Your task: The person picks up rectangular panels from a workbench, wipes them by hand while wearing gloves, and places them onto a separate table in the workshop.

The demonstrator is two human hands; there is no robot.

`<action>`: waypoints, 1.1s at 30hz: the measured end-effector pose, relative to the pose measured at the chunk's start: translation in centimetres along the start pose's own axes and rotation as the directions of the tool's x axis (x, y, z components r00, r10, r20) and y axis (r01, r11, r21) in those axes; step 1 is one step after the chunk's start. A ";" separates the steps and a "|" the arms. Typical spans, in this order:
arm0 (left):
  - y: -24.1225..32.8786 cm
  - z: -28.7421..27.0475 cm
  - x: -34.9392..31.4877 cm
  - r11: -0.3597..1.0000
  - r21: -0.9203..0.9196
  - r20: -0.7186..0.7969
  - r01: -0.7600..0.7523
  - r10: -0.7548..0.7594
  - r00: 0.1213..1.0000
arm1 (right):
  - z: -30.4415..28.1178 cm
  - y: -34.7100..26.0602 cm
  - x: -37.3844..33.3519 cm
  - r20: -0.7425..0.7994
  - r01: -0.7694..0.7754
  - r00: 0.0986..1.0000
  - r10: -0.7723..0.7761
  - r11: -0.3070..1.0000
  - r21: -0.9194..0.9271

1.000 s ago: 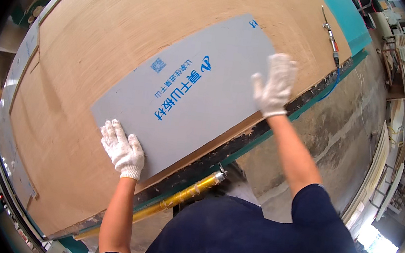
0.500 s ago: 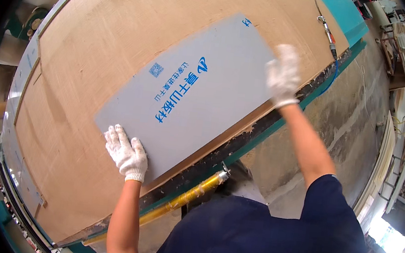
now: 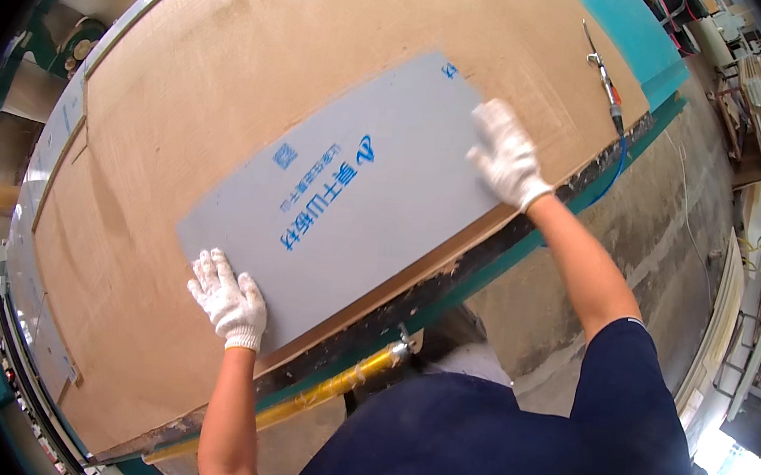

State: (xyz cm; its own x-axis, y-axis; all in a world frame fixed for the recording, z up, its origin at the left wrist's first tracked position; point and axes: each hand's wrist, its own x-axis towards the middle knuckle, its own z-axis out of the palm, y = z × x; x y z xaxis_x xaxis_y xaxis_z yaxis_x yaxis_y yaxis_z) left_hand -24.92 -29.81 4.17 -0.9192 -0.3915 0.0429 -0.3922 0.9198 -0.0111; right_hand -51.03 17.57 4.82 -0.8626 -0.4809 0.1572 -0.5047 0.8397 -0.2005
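Note:
A grey rectangular panel [image 3: 395,188] with blue printing and a small square code lies flat on the tan board covering the worktable. Both my hands wear white knit gloves. At the panel's lower left end rests my left hand [image 3: 230,301], fingers spread over the edge. My right hand [image 3: 507,158] lies at the opposite short end, its fingers stretched out along the edge and thumb toward the panel's face. Neither hand is closed around anything.
An air blow gun [image 3: 607,80] with a blue hose lies at the table's far right. A yellow tube [image 3: 347,378] runs below the near table edge [image 3: 449,286]. Concrete floor [image 3: 638,255] lies to the right, with stacked boards [image 3: 716,310] beyond.
My right hand has come in leftward against the panel's right end, and its blur is gone. My left hand stays at the left end. The whole view has shifted slightly.

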 end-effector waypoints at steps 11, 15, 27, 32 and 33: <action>25.2 -1.5 11.6 0.962 -0.134 0.056 -0.240 0.249 0.967 | -0.7 2.8 6.1 0.035 0.321 0.924 -0.380 0.824 0.466; 26.0 -1.5 12.1 0.946 -0.170 0.045 -0.277 0.288 0.957 | 4.2 3.2 21.0 -0.221 0.286 0.952 -0.211 0.868 0.405; 25.6 -1.3 12.4 0.961 -0.179 0.007 -0.209 0.214 0.977 | -6.5 4.4 -12.1 0.167 0.336 0.766 -0.621 0.608 0.720; 25.8 -0.5 12.5 0.956 -0.188 -0.030 -0.225 0.223 0.974 | -5.5 -2.4 -3.7 0.121 0.335 0.821 -0.558 0.643 0.689; 25.8 -0.6 12.3 0.956 -0.191 -0.017 -0.221 0.222 0.975 | -4.4 -3.5 -2.0 0.109 0.384 0.790 -0.604 0.625 0.679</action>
State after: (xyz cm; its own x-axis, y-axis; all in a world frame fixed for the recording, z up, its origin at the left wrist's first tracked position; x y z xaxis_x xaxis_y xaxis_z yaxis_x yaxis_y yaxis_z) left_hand -46.30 -10.92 4.98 -0.9825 -0.1774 0.0568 -0.1656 0.9713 0.1708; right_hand -47.36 16.72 9.41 -0.3806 -0.9141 0.1401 -0.6714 0.1690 -0.7215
